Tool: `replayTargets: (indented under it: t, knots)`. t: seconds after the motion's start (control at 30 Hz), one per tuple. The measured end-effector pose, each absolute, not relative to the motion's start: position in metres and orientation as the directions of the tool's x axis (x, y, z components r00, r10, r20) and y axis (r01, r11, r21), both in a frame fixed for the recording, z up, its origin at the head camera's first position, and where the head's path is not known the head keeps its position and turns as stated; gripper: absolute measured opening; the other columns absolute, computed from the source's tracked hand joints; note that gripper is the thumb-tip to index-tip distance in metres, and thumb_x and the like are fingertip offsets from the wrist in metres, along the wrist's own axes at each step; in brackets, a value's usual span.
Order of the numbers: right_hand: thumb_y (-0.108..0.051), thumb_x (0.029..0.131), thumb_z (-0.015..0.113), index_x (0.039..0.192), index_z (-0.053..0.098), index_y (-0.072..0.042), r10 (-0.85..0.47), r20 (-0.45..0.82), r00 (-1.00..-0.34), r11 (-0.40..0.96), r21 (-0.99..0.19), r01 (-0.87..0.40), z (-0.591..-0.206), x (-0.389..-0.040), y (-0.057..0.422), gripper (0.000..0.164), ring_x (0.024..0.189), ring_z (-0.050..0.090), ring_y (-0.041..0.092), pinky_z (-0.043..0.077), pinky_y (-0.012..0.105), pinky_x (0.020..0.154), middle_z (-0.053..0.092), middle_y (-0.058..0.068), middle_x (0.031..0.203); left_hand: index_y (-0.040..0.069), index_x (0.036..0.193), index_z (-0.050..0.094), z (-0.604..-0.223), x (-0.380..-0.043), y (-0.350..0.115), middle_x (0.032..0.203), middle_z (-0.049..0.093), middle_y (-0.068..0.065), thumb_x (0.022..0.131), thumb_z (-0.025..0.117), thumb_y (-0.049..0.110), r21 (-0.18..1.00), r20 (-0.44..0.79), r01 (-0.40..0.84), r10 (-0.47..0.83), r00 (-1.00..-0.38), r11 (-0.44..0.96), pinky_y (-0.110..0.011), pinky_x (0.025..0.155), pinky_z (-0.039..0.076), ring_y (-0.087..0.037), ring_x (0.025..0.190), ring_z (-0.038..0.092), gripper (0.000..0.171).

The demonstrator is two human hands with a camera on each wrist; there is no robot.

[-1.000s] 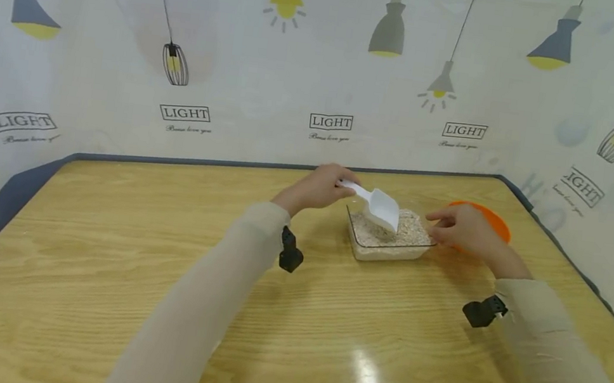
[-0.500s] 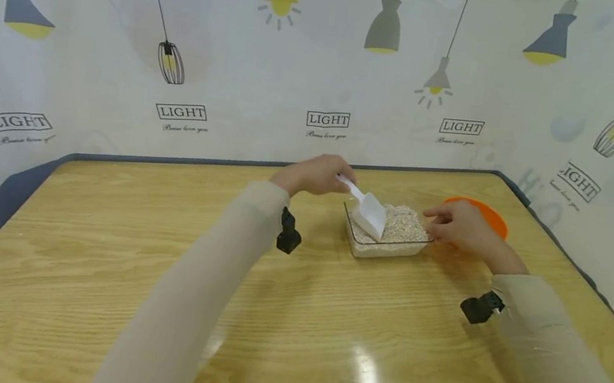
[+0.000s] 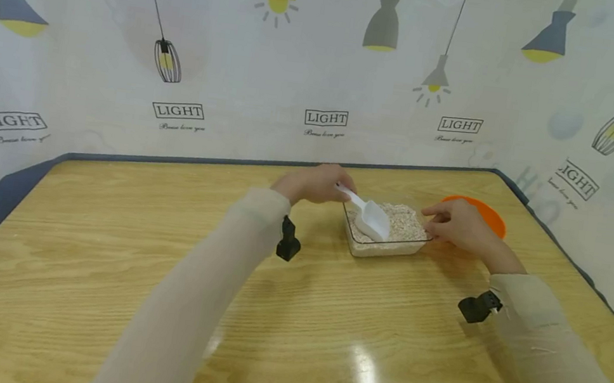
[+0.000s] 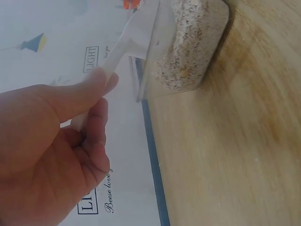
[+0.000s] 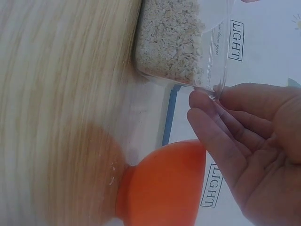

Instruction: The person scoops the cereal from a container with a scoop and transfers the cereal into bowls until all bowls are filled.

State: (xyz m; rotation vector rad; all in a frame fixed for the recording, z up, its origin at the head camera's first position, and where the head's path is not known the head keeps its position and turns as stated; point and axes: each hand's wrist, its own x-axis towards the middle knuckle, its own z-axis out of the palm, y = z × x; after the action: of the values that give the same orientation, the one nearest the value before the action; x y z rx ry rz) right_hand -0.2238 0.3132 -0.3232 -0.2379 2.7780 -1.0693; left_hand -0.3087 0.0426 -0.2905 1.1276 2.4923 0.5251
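My left hand (image 3: 319,182) grips a white plastic scoop (image 3: 374,221) by its handle, thumb on one side and fingers curled round the other in the left wrist view. The scoop's bowl sits tilted in a clear rectangular container (image 3: 392,250) filled with pale flakes (image 3: 408,222) that look like oats. At the container's right end, my right hand (image 3: 466,227) pinches the rim between thumb and fingertips (image 5: 200,100), as the right wrist view shows. The scoop's front edge rests among the flakes near the container's front left.
An orange bowl (image 3: 492,219) stands just behind and to the right of my right hand, partly hidden by it. The wooden table (image 3: 158,275) ends at a dark blue edge strip (image 3: 201,161) against a wall covering (image 3: 262,84) printed with lamps.
The scoop has shifted left and lower into the flakes, then slightly right again, with my left hand moving along. My right hand keeps its hold on the container's rim.
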Motion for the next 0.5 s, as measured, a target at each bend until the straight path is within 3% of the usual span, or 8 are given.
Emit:
replayTargets:
  t: [0.27, 0.5]
  knots:
    - [-0.002, 0.089, 0.057, 0.121, 0.051, 0.015, -0.186, -0.091, -0.978, 0.74, -0.667, -0.079, -0.322, -0.224, 0.312, 0.037, 0.077, 0.062, 0.032, 0.053, 0.037, 0.067, 0.064, 0.016, 0.086, 0.005, 0.118, 0.06, -0.301, -0.305, 0.037, 0.119, 0.058, -0.007, 0.093, 0.055, 0.015, 0.508, -0.142, 0.623, 0.771, -0.621, 0.595, -0.03, 0.093, 0.039, -0.019, 0.108, 0.051, 0.028]
    - [-0.002, 0.089, 0.057, 0.121, 0.051, 0.014, -0.178, -0.092, -0.98, 0.753, -0.654, -0.075, -0.324, -0.225, 0.312, 0.036, 0.077, 0.062, 0.032, 0.053, 0.038, 0.066, 0.064, 0.016, 0.088, 0.006, 0.114, 0.064, -0.308, -0.303, 0.037, 0.116, 0.06, -0.006, 0.091, 0.059, 0.017, 0.455, -0.088, 0.661, 0.769, -0.634, 0.597, -0.03, 0.092, 0.04, -0.019, 0.107, 0.052, 0.026]
